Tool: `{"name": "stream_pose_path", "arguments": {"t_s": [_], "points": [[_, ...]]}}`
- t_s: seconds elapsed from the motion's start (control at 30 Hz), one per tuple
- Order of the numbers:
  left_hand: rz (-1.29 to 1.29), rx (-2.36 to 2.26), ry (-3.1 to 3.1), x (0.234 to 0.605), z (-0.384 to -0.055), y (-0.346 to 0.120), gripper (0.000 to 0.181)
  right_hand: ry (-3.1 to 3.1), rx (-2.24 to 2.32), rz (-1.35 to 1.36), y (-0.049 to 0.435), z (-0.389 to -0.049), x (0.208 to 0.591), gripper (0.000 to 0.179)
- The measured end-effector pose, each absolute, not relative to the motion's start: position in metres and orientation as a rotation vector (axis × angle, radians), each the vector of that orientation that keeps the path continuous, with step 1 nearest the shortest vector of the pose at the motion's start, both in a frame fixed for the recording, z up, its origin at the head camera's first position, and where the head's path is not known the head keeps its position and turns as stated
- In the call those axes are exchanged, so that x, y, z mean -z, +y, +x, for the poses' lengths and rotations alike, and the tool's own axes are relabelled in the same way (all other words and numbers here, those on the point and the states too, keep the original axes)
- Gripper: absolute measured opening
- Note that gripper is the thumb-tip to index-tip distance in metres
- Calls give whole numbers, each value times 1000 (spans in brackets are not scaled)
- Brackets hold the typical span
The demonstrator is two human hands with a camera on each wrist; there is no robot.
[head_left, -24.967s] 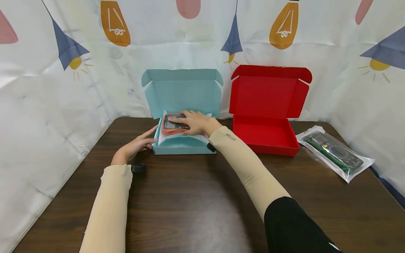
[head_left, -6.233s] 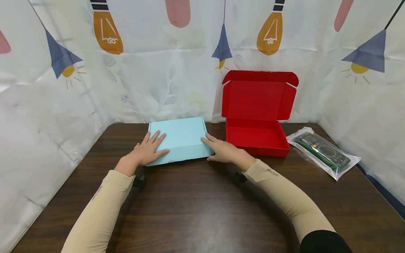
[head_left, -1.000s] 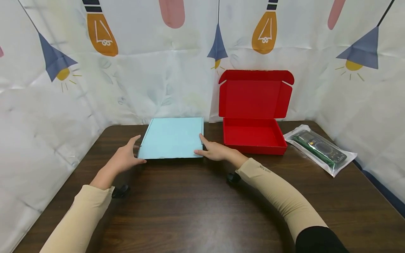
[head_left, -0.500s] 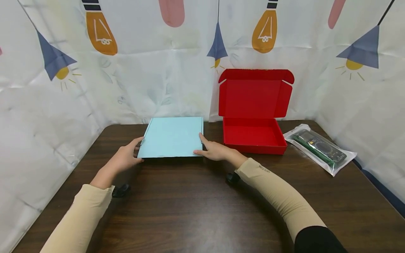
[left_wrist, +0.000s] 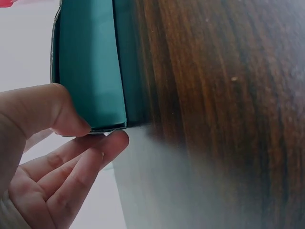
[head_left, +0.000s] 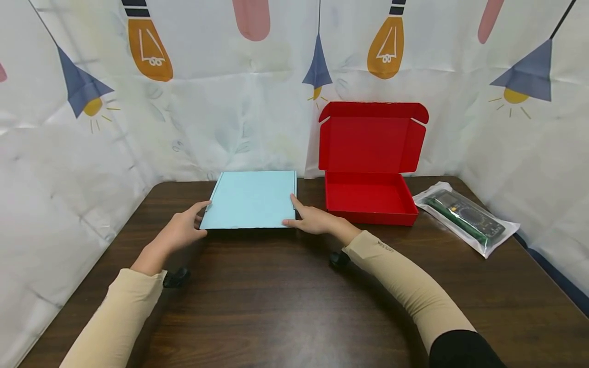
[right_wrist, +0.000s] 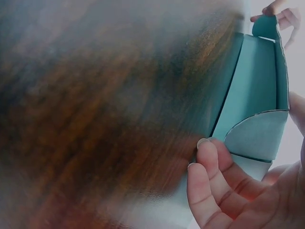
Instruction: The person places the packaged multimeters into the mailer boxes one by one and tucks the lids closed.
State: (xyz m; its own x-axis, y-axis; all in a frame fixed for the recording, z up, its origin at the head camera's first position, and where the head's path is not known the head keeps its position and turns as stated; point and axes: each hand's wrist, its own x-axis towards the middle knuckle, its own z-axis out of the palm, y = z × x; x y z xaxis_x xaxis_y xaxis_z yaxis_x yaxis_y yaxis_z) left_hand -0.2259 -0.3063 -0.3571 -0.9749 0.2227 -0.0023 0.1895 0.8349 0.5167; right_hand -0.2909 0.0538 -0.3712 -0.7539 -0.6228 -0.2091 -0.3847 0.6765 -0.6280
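Note:
The light-blue cardboard mailer box (head_left: 250, 199) lies at the back left of the table with its lid down over it. My left hand (head_left: 179, 232) holds its left front corner; in the left wrist view the thumb (left_wrist: 66, 112) is against the corner and the fingers (left_wrist: 88, 174) are along the side. At the right front corner my right hand (head_left: 315, 220) grips the box, index finger on the top edge and thumb at the front. The right wrist view shows curled fingers (right_wrist: 207, 176) beside a rounded tab (right_wrist: 259, 133) at the box's front. The box's contents are hidden.
A red mailer box (head_left: 372, 197) stands with its lid up, right of the blue one. Further right, a dark multimeter with a green edge lies in a clear bag (head_left: 465, 217). The brown table (head_left: 276, 296) meets a patterned curtain (head_left: 257, 112) behind.
Earlier the blue box stood with its lid up, my right hand on an orange device bagged inside; the lid has since come down. In the last second my left fingers moved in onto the corner.

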Motion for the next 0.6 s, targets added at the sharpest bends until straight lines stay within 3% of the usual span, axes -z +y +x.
{"name": "stream_pose_path", "arguments": {"t_s": [0.6], "points": [[344,-866,2937,357,-226,-311,66,2483,808,-785,54,-290,373,100]]}}
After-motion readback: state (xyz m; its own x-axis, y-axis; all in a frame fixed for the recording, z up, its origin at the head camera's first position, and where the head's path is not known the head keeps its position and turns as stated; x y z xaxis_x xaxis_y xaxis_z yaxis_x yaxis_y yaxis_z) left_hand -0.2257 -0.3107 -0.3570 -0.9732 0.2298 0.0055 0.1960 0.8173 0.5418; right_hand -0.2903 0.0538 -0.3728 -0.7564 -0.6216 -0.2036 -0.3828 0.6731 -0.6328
